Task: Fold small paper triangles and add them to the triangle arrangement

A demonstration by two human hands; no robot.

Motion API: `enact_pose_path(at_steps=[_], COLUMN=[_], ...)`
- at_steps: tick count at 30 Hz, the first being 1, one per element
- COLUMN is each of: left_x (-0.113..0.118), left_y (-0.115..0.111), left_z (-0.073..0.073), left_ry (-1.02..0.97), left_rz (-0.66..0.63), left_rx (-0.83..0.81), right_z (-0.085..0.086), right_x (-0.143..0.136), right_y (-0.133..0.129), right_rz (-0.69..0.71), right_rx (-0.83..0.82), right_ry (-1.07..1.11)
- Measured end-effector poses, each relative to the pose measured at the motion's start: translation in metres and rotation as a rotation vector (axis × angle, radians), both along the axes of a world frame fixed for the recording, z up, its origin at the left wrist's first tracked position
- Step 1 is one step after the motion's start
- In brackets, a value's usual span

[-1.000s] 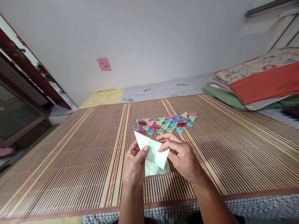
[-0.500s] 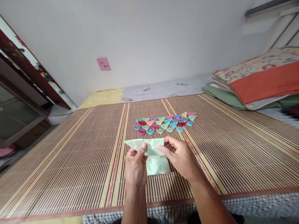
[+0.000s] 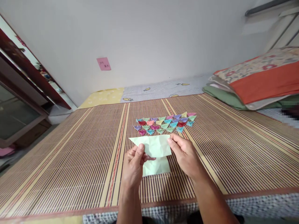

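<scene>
At the far left, well apart from the paper boats, stands a cabinet with a glass panel, and next to it a dark red door frame. The striped mat spreads out under the boats and to both sides of them. Left of the boats and higher up, a pink note with handwriting sits on the pale wall; beyond them on the left lies a yellow cloth. Nearer the person than the boats, the left hand grips a folded pale green paper, thumb on its front and fingers behind. This paper is held up just in front of the boats' near row, its left end tapering to a point, its right end cut straight. Below it, farther from the boats, a pale green sheet lies on the mat, partly covered. The boats, in many colours, form uneven rows, and behind them runs a checked cloth. To the near right of the boats, the right hand pinches the paper's upper right corner between thumb and finger. Far right of the boats rests a stack of folded bedding, orange, floral and green
</scene>
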State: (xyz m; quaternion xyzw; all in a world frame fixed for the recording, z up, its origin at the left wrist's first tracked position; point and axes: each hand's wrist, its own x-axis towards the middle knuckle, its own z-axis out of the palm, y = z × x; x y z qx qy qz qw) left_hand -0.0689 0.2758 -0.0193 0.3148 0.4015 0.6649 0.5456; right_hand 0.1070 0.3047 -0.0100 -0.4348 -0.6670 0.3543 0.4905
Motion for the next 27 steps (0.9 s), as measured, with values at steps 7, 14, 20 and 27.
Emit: enact_pose_path(at_steps=[7, 14, 20, 27], left_x=[0.007, 0.02, 0.019, 0.021], left_y=[0.003, 0.002, 0.004, 0.003], left_z=[-0.007, -0.007, -0.004, -0.007], left_ry=[0.111, 0.193, 0.091, 0.166], left_rz=[0.254, 0.278, 0.096, 0.304], left_rx=[0.021, 0.008, -0.009, 0.016], right_z=[0.009, 0.004, 0.006, 0.007], right_x=[-0.008, -0.014, -0.012, -0.013], right_y=[-0.006, -0.005, -0.005, -0.005], right_rz=[0.114, -0.055, 0.002, 0.067], right_rx=[-0.088, -0.015, -0.051, -0.127], right_ry=[0.081, -0.089, -0.058, 0.066])
